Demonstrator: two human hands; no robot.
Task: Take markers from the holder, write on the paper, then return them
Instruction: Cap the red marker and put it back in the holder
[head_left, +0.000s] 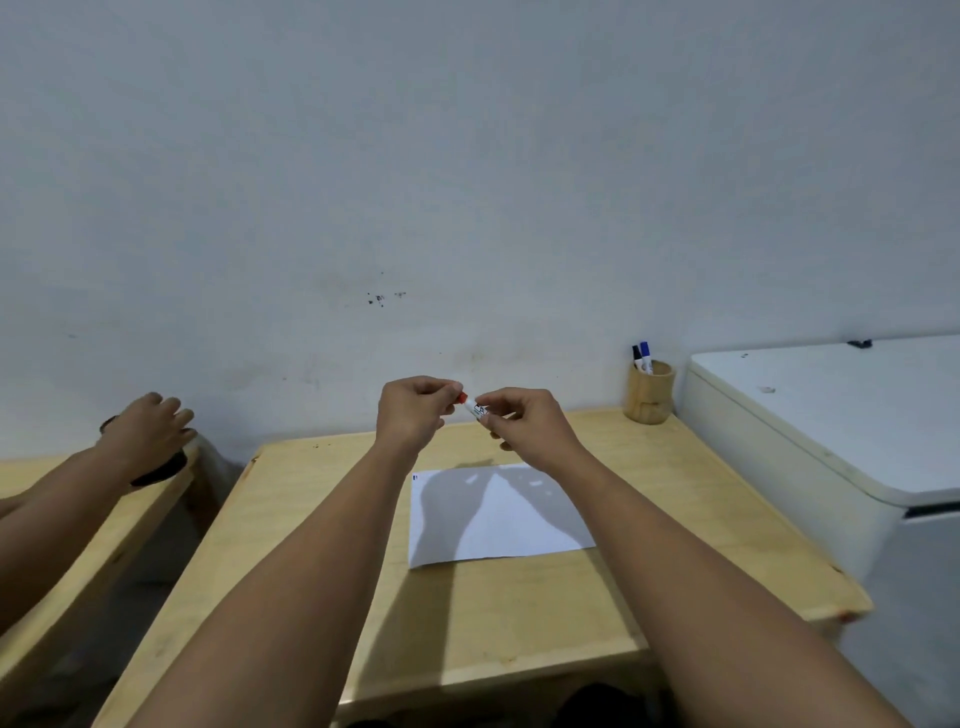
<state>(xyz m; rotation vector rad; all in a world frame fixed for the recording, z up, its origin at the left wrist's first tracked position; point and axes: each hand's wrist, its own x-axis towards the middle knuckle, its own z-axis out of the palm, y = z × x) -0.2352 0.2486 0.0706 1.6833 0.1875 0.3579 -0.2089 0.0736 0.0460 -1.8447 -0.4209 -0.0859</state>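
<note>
Both my hands are raised above the far part of the wooden table (311, 525), holding one red marker (474, 406) between them. My left hand (413, 413) pinches its red cap end. My right hand (524, 423) grips the white barrel. Below them a white sheet of paper (519, 519) lies flat on the table, with a tiny mark at its top left corner. A round wooden holder (649, 397) stands at the table's far right corner with a black marker (637, 355) and a blue marker (646, 354) sticking out of it.
A white chest-like appliance (831, 415) stands right of the table. At left, another person's hand (145, 431) rests on a dark object on a second wooden table (78, 545). A grey wall runs behind both tables.
</note>
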